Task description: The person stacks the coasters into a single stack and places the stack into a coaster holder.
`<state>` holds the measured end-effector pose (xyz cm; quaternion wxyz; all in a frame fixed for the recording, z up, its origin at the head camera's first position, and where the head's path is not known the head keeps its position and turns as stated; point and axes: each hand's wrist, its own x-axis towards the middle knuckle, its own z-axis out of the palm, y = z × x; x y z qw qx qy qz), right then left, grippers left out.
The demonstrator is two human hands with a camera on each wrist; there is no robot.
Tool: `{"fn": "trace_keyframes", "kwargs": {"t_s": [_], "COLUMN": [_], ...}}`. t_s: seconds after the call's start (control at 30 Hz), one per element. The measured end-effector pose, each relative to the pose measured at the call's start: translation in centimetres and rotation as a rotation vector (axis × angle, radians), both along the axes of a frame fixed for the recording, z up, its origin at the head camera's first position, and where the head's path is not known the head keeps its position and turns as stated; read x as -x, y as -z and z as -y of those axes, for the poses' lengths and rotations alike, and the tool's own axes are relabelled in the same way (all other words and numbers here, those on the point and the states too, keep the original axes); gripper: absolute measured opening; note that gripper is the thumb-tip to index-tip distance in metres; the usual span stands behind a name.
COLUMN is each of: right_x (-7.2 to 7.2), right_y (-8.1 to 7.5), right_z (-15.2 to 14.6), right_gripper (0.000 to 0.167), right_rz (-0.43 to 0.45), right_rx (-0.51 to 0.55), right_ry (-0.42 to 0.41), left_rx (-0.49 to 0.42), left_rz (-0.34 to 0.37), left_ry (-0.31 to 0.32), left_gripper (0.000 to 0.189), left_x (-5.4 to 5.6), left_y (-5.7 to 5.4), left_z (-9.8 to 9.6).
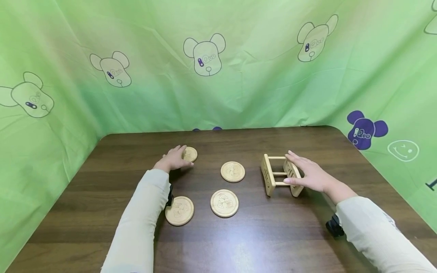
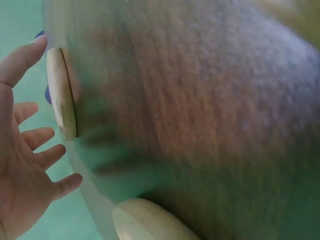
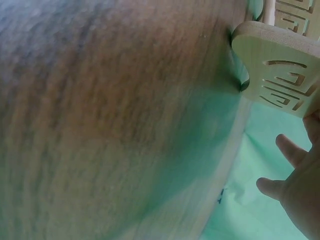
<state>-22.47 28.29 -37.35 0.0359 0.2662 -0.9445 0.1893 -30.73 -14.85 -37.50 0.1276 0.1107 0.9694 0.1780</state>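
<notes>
Curtain [image 1: 239,98]: was brightly lit.
Surface [image 1: 263,223]: carried white glare at its near middle.
Right sleeve [image 1: 375,231]: cast a soft shadow to its left.
Wrist views: looked dimmer, the surface's grain blurred.

There are four wooden coasters [image 1: 224,203], one wooden rack [image 1: 268,176], two hands [image 1: 174,159], two sleeves [image 1: 134,222] and one table [image 1: 92,223].

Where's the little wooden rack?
In the head view, the wooden rack stands on the table, right of centre, by the right grip and right of the round coasters.
</notes>
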Motion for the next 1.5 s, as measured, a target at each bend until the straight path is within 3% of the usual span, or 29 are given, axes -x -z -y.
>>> {"fn": "trace_keyframes", "kwargs": {"t_s": [0.3,0.63,1.03,1.27,1.5], "right_x": [-0.3,-0.1,0.2,0.2,0.0], "right_y": [-0.3,-0.3,-0.3,0.0,-0.3], "right_z": [0.2,0.2,0.4,0.5,0.0], "right_gripper": [0.080,0.080,0.080,0.081,0.081], "right_rz": [0.015,0.009,0.030,0.040,0.061], "right_rx": [0.010,0.017,0.024,0.023,0.022], "right_ry": [0.001,-0.006,-0.007,-0.004,0.016], "left_rx": [-0.041,0.027,0.060,0.052,0.031], "left_rz": [-0.010,-0.019,-0.022,-0.025,-0.059], "left_ry": [-0.026,-0.055,-0.015,0.019,0.093], "left_gripper": [0.079,0.076,0.071,0.074,0.075], "left_x": [0.6,0.9,1.0,0.4,-0.4], "left_y": [0.4,0.3,0.4,0.4,0.3], "left_z": [-0.5,-0.6,-0.4,-0.4,-0.8]}}
